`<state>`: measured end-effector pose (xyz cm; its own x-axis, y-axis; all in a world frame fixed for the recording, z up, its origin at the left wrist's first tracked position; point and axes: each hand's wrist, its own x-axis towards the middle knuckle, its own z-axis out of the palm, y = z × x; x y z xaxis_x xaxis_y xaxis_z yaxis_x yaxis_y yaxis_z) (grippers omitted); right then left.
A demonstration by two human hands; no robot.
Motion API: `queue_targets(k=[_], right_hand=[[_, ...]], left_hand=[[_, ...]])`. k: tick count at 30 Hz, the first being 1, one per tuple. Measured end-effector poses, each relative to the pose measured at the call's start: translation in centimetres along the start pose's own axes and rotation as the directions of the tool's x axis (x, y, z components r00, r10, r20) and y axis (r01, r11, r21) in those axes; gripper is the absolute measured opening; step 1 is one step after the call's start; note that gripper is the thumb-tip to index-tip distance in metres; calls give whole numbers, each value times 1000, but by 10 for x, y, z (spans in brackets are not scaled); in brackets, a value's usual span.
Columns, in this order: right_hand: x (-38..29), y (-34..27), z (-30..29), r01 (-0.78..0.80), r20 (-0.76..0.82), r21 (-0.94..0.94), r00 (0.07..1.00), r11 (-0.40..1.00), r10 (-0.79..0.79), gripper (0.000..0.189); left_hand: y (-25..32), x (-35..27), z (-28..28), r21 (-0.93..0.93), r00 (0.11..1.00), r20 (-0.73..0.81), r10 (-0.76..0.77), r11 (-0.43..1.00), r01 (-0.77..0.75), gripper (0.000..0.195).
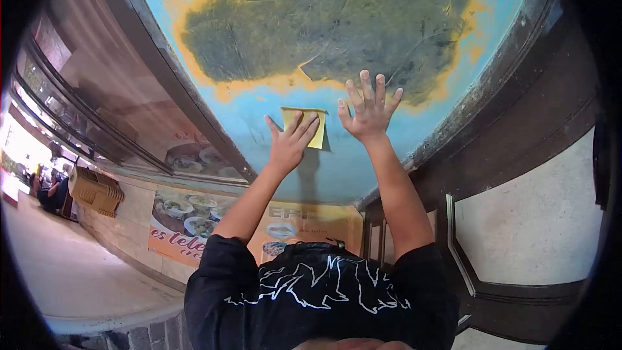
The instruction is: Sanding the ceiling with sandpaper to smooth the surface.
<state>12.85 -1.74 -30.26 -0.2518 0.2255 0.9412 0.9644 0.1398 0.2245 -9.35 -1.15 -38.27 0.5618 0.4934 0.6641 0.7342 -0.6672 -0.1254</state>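
With spread fingers, my left hand [290,142] presses a yellow sheet, apparently sandpaper [316,140], flat against a light-blue painted wall panel [252,131]. The sheet's top edge and right side show past the fingers, and its right side casts a shadow. To the right, my right hand [370,112] is spread, palm toward the panel, and holds nothing. Its fingertips overlap the lower edge of a large dark-grey patch [311,24] with a worn yellow-orange border [265,80]. Thin cracks or raised lines cross the patch.
Dark-framed glass [116,68] runs along the left. Dark brown framing [510,121] with a pale inset [529,223] borders the right. Below hang a food poster [180,223] and an orange banner [340,223]. Farther left are a tan slatted plastic object [95,190] and another person [53,194].
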Motion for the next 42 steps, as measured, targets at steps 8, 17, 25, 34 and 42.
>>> queue_targets(k=[8, 17, 25, 34, 42], right_hand=[[1, 1, -8, -17, 5, -5, 1000, 1000, 17, 54], [0, 4, -17, -35, 13, 2, 999, 999, 35, 46], [-1, 3, -47, -62, 131, 62, 990, 996, 53, 48], [-16, -37, -129, -41, 251, 657, 953, 753, -168, 55], [-18, -15, -168, -249, 430, 688, 897, 682, -106, 73]], left_hand=[[1, 41, -34, 31, 998, -64, 1, 1000, 1, 61], [6, 43, -38, 24, 991, -125, -49, 998, 52, 64], [34, 8, -25, 26, 994, -32, -106, 994, 106, 71], [76, 23, -97, -300, 999, -47, -22, 954, 6, 51], [104, 26, -105, -549, 992, -121, -46, 836, -28, 43]])
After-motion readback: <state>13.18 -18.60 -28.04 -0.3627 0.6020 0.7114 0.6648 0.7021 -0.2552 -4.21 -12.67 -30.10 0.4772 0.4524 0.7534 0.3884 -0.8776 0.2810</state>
